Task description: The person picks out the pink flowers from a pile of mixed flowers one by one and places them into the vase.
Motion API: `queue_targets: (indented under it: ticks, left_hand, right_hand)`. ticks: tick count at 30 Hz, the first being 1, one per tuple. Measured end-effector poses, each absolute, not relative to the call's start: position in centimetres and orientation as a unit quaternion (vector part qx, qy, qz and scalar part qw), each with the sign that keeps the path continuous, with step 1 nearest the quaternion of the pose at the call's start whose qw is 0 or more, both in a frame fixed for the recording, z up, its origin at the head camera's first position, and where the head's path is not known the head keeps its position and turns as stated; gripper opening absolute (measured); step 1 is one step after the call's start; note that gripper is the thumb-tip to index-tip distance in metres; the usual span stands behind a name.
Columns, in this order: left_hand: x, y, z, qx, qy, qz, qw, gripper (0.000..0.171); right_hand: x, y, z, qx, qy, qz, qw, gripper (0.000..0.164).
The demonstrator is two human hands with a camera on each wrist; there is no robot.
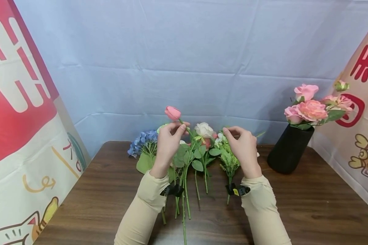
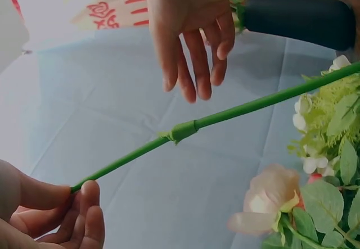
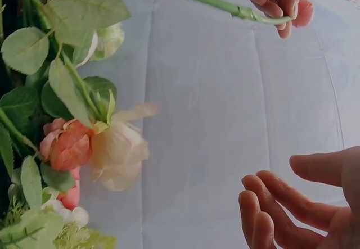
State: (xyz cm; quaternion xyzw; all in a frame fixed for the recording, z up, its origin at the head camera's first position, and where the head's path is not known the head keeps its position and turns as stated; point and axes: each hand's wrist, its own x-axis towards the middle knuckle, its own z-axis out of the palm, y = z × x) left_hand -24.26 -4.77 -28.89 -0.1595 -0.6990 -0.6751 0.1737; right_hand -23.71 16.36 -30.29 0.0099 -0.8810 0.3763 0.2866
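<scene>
My left hand (image 1: 168, 142) pinches a pink tulip (image 1: 173, 113) between thumb and fingers, just below its bloom. The tulip's long green stem (image 2: 247, 109) slants down toward the table's near edge, in front of the other flowers. Over on the right, my right hand (image 1: 243, 145) is raised above a green and white flower spray (image 1: 229, 160), apart from the tulip. Its fingers (image 3: 292, 207) are loosely bent with nothing between them. Between the hands lie a white rose (image 1: 204, 130) and several leafy stems.
A black vase (image 1: 289, 149) holding pink flowers (image 1: 312, 109) stands at the table's back right. A blue hydrangea (image 1: 144, 141) lies left of the pile on the brown wooden table (image 1: 104, 190). Light blue cloth (image 1: 184, 68) hangs behind, with printed cloths at both sides.
</scene>
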Motion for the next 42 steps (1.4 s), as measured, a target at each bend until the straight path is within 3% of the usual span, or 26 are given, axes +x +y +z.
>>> queue_targets:
  ticks: [18, 30, 42]
  left_hand:
    - [-24.7, -4.5, -29.6, -0.184, -0.639, -0.720, 0.199, 0.017]
    - [-22.7, -4.1, -28.0, -0.189, -0.627, -0.724, 0.219, 0.018]
    - [-22.8, -3.4, -28.6, -0.173, -0.619, -0.739, 0.205, 0.019]
  right_hand:
    - [-23.1, 14.7, -29.9, 0.087, -0.877, 0.392, 0.266, 0.034]
    - [-22.8, 13.0, -30.1, 0.132, -0.873, 0.403, 0.239, 0.028]
    - [-22.0, 12.5, -30.2, 0.151, -0.879, 0.398, 0.217, 0.028]
